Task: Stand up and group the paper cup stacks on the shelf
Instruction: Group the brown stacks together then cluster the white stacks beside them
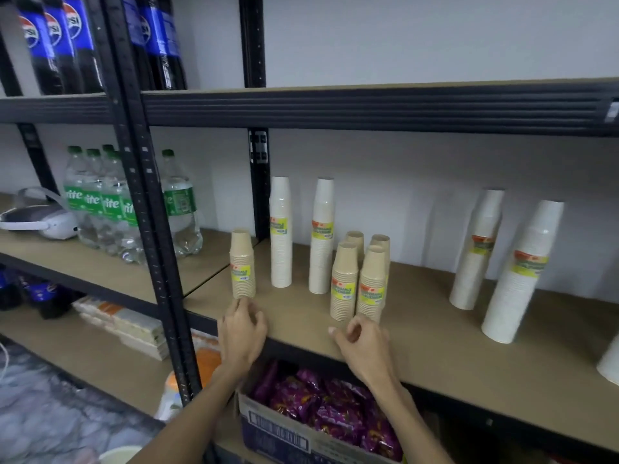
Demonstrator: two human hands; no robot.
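Paper cup stacks stand upright on the brown shelf board [435,339]. A short tan stack [243,264] stands alone at the left. Two tall white stacks [280,232] [322,236] rise behind it. A cluster of several short tan stacks [360,283] sits in the middle. Two larger white stacks [477,249] [522,272] lean slightly at the right. My left hand [243,329] hovers just below the lone tan stack, fingers loosely curled, holding nothing. My right hand [361,343] is at the shelf's front edge below the cluster, fingers curled and empty.
Black metal uprights [150,209] divide the shelving. Green-labelled soda bottles [110,202] and a white headset [37,219] sit on the left bay, cola bottles [57,41] above. A cardboard box of purple snack packs [321,410] lies below. Another white cup edge [611,363] shows far right.
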